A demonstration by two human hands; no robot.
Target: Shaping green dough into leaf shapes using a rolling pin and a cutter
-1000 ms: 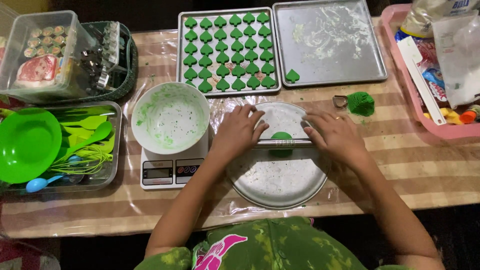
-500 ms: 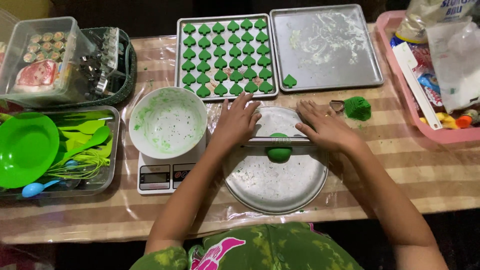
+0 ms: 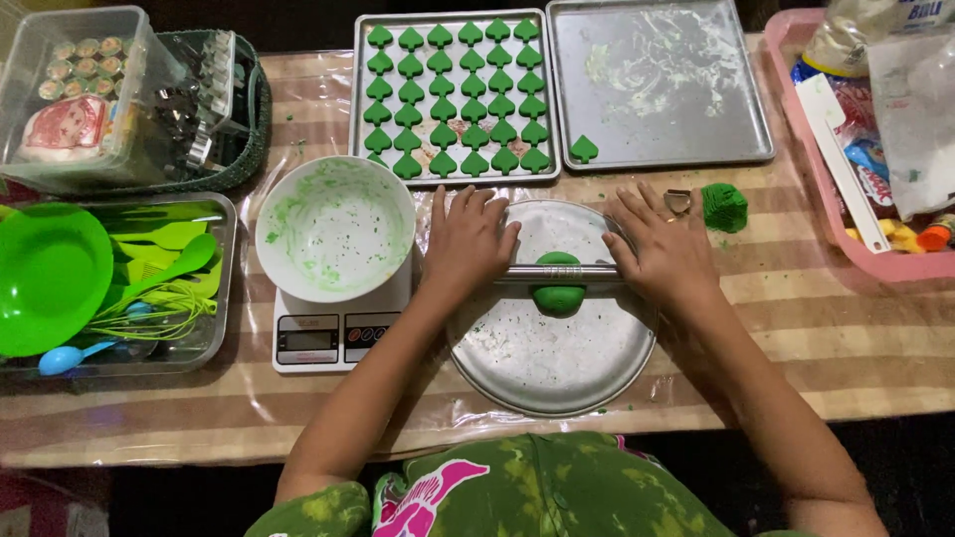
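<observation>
A thin metal rolling rod [image 3: 557, 270] lies across a lump of green dough [image 3: 558, 296] on a round metal plate [image 3: 547, 368]. My left hand [image 3: 466, 242] presses flat on the rod's left end and my right hand [image 3: 662, 249] on its right end. Behind the plate, a baking tray [image 3: 358, 149] holds several rows of green spade-shaped dough pieces [image 3: 453, 99]. A second tray [image 3: 662, 85] carries one spade piece [image 3: 584, 149]. A small metal cutter [image 3: 677, 202] and a green dough lump [image 3: 724, 207] sit right of my right hand.
A white bowl [image 3: 335, 227] smeared green stands on a kitchen scale [image 3: 333, 338]. At left are a tray of green utensils [image 3: 159, 268] with a green plate [image 3: 45, 278], a clear box [image 3: 70, 99] and a basket [image 3: 234, 119]. A pink tray [image 3: 796, 109] of packets stands at right.
Both hands have rolled the rod back towards me over the dough, which now shows mostly on the near side of the rod. The camera view shifted slightly.
</observation>
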